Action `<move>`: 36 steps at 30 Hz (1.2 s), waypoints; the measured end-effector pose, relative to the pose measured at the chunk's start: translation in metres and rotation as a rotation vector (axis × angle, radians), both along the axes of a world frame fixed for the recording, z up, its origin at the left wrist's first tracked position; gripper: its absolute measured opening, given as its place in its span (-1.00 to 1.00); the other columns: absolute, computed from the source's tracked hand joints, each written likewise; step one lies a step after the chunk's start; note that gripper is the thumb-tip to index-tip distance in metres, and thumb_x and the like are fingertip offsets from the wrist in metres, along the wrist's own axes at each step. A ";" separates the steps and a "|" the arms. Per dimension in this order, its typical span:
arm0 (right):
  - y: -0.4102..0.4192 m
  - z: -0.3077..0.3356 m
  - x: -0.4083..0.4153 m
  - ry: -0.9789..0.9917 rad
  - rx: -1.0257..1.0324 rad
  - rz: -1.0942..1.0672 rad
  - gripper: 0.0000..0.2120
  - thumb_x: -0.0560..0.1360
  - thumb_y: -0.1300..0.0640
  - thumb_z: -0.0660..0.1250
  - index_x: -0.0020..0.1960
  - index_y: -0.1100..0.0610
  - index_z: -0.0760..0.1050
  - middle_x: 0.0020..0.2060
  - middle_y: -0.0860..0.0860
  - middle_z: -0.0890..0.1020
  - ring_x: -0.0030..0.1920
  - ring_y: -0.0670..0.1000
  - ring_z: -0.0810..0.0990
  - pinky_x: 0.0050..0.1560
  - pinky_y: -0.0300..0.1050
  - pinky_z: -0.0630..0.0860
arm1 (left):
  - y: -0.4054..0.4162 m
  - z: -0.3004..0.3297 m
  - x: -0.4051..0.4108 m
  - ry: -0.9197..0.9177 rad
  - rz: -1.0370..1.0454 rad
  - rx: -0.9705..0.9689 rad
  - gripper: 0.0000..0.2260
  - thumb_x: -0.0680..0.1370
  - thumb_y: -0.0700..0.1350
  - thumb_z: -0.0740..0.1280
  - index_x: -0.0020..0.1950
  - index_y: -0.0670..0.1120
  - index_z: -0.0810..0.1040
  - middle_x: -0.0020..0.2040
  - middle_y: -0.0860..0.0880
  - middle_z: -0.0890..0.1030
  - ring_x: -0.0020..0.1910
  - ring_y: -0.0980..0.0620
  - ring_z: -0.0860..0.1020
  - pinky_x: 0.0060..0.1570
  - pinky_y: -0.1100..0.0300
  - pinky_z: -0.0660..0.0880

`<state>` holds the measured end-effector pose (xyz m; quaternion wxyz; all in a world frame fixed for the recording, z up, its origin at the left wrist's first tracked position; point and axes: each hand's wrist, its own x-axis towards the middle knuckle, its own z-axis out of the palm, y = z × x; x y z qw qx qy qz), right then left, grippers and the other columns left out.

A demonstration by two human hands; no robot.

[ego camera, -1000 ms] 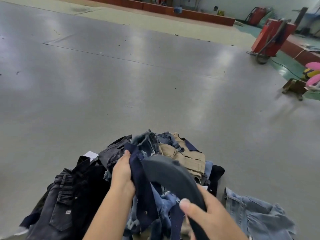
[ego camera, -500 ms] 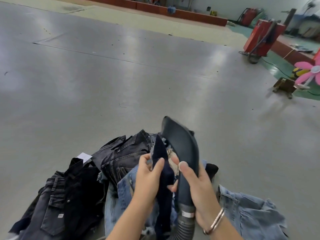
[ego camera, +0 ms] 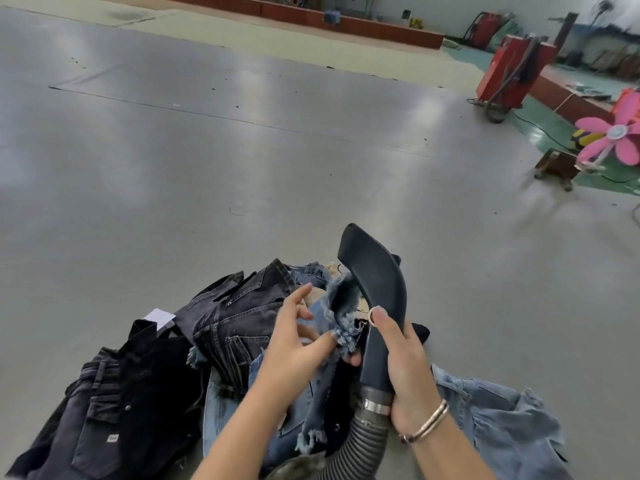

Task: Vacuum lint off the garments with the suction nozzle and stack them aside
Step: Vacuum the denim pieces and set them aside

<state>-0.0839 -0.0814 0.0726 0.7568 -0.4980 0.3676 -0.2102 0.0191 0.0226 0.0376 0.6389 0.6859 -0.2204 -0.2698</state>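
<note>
head view: right hand (ego camera: 403,358) grips nozzle (ego camera: 375,292); left hand (ego camera: 294,344) pinches frayed denim (ego camera: 341,315).

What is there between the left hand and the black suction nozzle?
In the head view, a frayed blue denim piece lies between the left hand and the suction nozzle. The left fingertips pinch its fringe; the right hand grips the nozzle.
</note>
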 end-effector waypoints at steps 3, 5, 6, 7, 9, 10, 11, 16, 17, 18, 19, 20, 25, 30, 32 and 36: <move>-0.001 0.003 0.001 -0.022 0.000 0.051 -0.67 0.29 -0.11 0.44 -0.07 0.07 0.55 -0.45 0.03 0.57 -0.51 0.03 0.55 -0.50 -0.14 0.50 | 0.006 -0.006 0.013 -0.213 -0.249 0.177 -0.28 0.32 0.35 0.31 0.45 0.29 0.20 0.29 0.30 0.26 0.30 0.29 0.26 0.30 0.20 0.22; 0.001 0.003 0.005 -0.060 -0.026 0.113 -0.69 0.20 -0.14 0.45 -0.13 -0.01 0.62 -0.39 0.05 0.63 -0.49 0.01 0.57 -0.48 -0.16 0.53 | 0.007 -0.003 0.008 -0.033 -0.443 0.051 -0.61 0.39 0.33 0.30 0.18 0.27 0.49 0.13 0.28 0.51 0.19 0.23 0.45 0.22 0.17 0.33; 0.002 0.004 0.007 -0.072 -0.049 0.137 -0.70 0.19 -0.14 0.45 -0.14 -0.03 0.63 -0.37 0.07 0.64 -0.48 0.02 0.57 -0.47 -0.16 0.54 | 0.005 -0.005 0.005 0.002 -0.448 0.009 -0.75 0.43 0.30 0.29 0.00 0.22 0.55 -0.03 0.25 0.59 0.05 0.20 0.54 0.11 0.17 0.41; 0.002 0.004 0.008 -0.080 -0.064 0.148 -0.70 0.20 -0.14 0.45 -0.13 -0.02 0.63 -0.36 0.10 0.65 -0.49 0.03 0.56 -0.47 -0.15 0.54 | 0.003 -0.010 0.003 -0.039 -0.376 -0.005 -0.77 0.47 0.29 0.28 -0.09 0.17 0.56 -0.13 0.20 0.62 -0.05 0.17 0.58 0.03 0.16 0.47; -0.001 0.006 0.008 -0.100 -0.077 0.140 -0.72 0.25 -0.11 0.43 -0.11 0.00 0.61 -0.32 0.14 0.66 -0.51 0.06 0.55 -0.48 -0.15 0.53 | 0.000 -0.017 0.004 -0.135 -0.150 -0.009 -0.77 0.52 0.23 0.27 -0.11 0.10 0.57 -0.16 0.12 0.65 -0.12 0.15 0.60 -0.07 0.18 0.51; -0.004 0.007 0.007 -0.111 -0.088 0.130 -0.72 0.30 -0.09 0.41 -0.05 0.02 0.59 -0.26 0.15 0.68 -0.52 0.07 0.55 -0.49 -0.14 0.53 | 0.000 -0.019 0.007 -0.135 -0.030 -0.009 -0.79 0.53 0.16 0.24 -0.13 0.07 0.56 -0.21 0.10 0.65 -0.20 0.17 0.59 -0.17 0.23 0.50; -0.007 0.008 0.005 -0.112 -0.105 0.121 -0.68 0.33 -0.06 0.39 0.02 0.06 0.54 -0.22 0.15 0.69 -0.53 0.07 0.54 -0.50 -0.13 0.53 | 0.000 -0.020 0.011 -0.131 0.070 0.002 -0.78 0.54 0.12 0.22 -0.17 0.04 0.55 -0.28 0.10 0.62 -0.30 0.21 0.55 -0.27 0.30 0.46; -0.012 0.007 -0.014 0.040 -0.211 0.197 -0.78 0.43 0.00 0.37 -0.02 0.10 0.46 -0.37 0.08 0.58 -0.51 0.11 0.54 -0.49 -0.10 0.52 | 0.009 -0.022 0.031 -0.081 0.324 0.013 -0.57 0.40 0.34 0.34 -0.34 -0.02 0.51 -0.45 0.05 0.54 -0.42 0.13 0.46 -0.36 0.22 0.44; -0.010 0.006 -0.018 0.060 -0.233 0.230 -0.86 0.45 0.01 0.37 -0.06 0.05 0.49 -0.37 0.09 0.58 -0.49 0.11 0.54 -0.46 -0.08 0.52 | 0.009 -0.022 0.032 -0.032 0.349 -0.005 -0.56 0.34 0.37 0.38 -0.37 -0.01 0.51 -0.47 0.07 0.51 -0.42 0.16 0.45 -0.36 0.24 0.42; -0.007 0.006 -0.022 0.072 -0.252 0.262 -0.91 0.46 -0.01 0.37 -0.09 -0.02 0.51 -0.36 0.09 0.58 -0.48 0.12 0.54 -0.43 -0.07 0.53 | 0.009 -0.021 0.033 0.044 0.357 -0.029 -0.57 0.29 0.37 0.41 -0.38 0.00 0.54 -0.46 0.09 0.52 -0.41 0.17 0.46 -0.36 0.26 0.42; -0.003 0.006 -0.026 0.077 -0.266 0.287 -0.93 0.44 -0.03 0.38 -0.12 -0.08 0.52 -0.36 0.08 0.59 -0.47 0.12 0.55 -0.41 -0.07 0.54 | 0.008 -0.021 0.033 0.115 0.350 -0.047 -0.60 0.29 0.33 0.43 -0.36 -0.01 0.57 -0.43 0.05 0.54 -0.38 0.15 0.49 -0.34 0.23 0.44; 0.001 0.007 -0.029 0.080 -0.270 0.302 -0.93 0.42 -0.06 0.38 -0.12 -0.12 0.53 -0.36 0.08 0.59 -0.47 0.12 0.54 -0.40 -0.06 0.54 | 0.006 -0.021 0.034 0.177 0.339 -0.057 -0.66 0.35 0.26 0.43 -0.31 -0.02 0.59 -0.38 0.01 0.58 -0.32 0.09 0.52 -0.28 0.16 0.47; 0.017 0.015 -0.040 0.110 -0.351 0.396 -0.87 0.42 -0.13 0.40 -0.07 -0.28 0.49 -0.38 0.00 0.59 -0.47 0.10 0.57 -0.39 -0.15 0.53 | 0.001 -0.021 0.036 0.075 0.391 -0.020 -0.82 0.60 0.02 0.26 -0.13 0.11 0.62 -0.15 0.00 0.68 -0.08 0.02 0.61 -0.04 0.04 0.52; 0.039 0.014 -0.039 0.187 -0.470 0.454 -0.79 0.44 -0.12 0.35 -0.03 -0.41 0.39 -0.34 -0.09 0.61 -0.49 0.02 0.59 -0.38 -0.25 0.54 | 0.002 -0.017 0.033 0.008 0.458 -0.072 -0.72 0.60 -0.02 0.23 -0.23 -0.16 0.35 -0.37 0.03 0.39 -0.35 0.09 0.30 -0.25 0.09 0.25; 0.044 0.009 -0.035 0.217 -0.490 0.445 -0.81 0.45 -0.13 0.33 -0.02 -0.38 0.38 -0.36 -0.10 0.60 -0.49 0.01 0.58 -0.36 -0.22 0.56 | 0.000 -0.014 0.032 0.048 0.447 -0.091 -0.76 0.62 -0.07 0.22 -0.13 -0.23 0.39 -0.28 -0.14 0.44 -0.28 0.02 0.35 -0.22 0.05 0.29; 0.040 0.005 -0.021 0.222 -0.500 0.365 -0.89 0.46 -0.11 0.34 -0.09 -0.30 0.42 -0.39 -0.06 0.56 -0.51 0.01 0.56 -0.38 -0.18 0.57 | -0.002 -0.014 0.033 0.172 0.357 -0.134 -0.82 0.62 -0.01 0.23 0.00 -0.06 0.58 -0.01 -0.22 0.63 -0.03 -0.19 0.59 0.00 -0.14 0.52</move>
